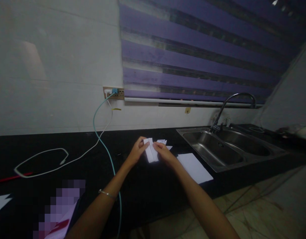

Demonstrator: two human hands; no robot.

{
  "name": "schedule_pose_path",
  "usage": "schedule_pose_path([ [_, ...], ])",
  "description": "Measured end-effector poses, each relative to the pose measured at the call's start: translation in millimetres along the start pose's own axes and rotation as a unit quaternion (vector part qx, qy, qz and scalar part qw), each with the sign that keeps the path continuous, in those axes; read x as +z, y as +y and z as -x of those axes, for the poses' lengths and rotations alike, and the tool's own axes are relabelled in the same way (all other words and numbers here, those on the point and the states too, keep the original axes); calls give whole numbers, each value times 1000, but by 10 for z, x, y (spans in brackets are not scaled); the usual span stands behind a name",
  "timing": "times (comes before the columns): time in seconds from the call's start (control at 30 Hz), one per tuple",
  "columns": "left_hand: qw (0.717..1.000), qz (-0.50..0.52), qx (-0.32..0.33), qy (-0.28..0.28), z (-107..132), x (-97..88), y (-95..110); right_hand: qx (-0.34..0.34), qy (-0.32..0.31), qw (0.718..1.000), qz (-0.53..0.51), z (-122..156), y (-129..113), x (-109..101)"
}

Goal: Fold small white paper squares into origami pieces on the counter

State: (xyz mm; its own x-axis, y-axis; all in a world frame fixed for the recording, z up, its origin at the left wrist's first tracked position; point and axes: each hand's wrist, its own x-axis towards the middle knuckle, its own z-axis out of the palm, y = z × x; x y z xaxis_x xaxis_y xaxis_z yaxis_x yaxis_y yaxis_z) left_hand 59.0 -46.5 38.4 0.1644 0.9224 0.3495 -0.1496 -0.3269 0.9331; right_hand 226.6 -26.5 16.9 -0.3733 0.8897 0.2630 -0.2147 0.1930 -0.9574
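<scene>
A folded sheet of white paper (150,154) is held between my two hands, just above or on the black countertop. Long parallel creases or flaps run down its length. My left hand (138,151) grips its left edge, thumb on top and fingers behind. On the other side, my right hand (164,152) pinches the right edge with its thumb over the paper. Behind my right hand lie some pointed folded paper pieces (169,147), partly hidden by it. A stack of flat white paper (195,168) rests to the right of my right forearm.
A steel double sink (215,149) with a curved faucet (239,94) is at the right. White (85,153) and teal cables (108,151) run from a wall socket (120,94) across the black countertop (85,179). More paper (0,202) and a red pen-like item (14,177) lie left.
</scene>
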Motion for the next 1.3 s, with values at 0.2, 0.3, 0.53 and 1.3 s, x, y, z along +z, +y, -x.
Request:
schedule_pose_path([
  [0.2, 992, 48, -10, -119, -60, -215, -37, 93, -53, 991, -75, 32, -12, -20],
  [0.3, 984, -12, 54, -169, -43, -220, 15, 131, -97, 976, -144, 83, -100, -10],
  [0.53, 976, -141, 121, -110, 15, -77, 113, 209, -154, 940, -219, 102, -139, -71],
  [1.3, 999, -44, 9, -17, 18, -156, 121, -21, 22, 998, 61, 42, -124, -99],
])
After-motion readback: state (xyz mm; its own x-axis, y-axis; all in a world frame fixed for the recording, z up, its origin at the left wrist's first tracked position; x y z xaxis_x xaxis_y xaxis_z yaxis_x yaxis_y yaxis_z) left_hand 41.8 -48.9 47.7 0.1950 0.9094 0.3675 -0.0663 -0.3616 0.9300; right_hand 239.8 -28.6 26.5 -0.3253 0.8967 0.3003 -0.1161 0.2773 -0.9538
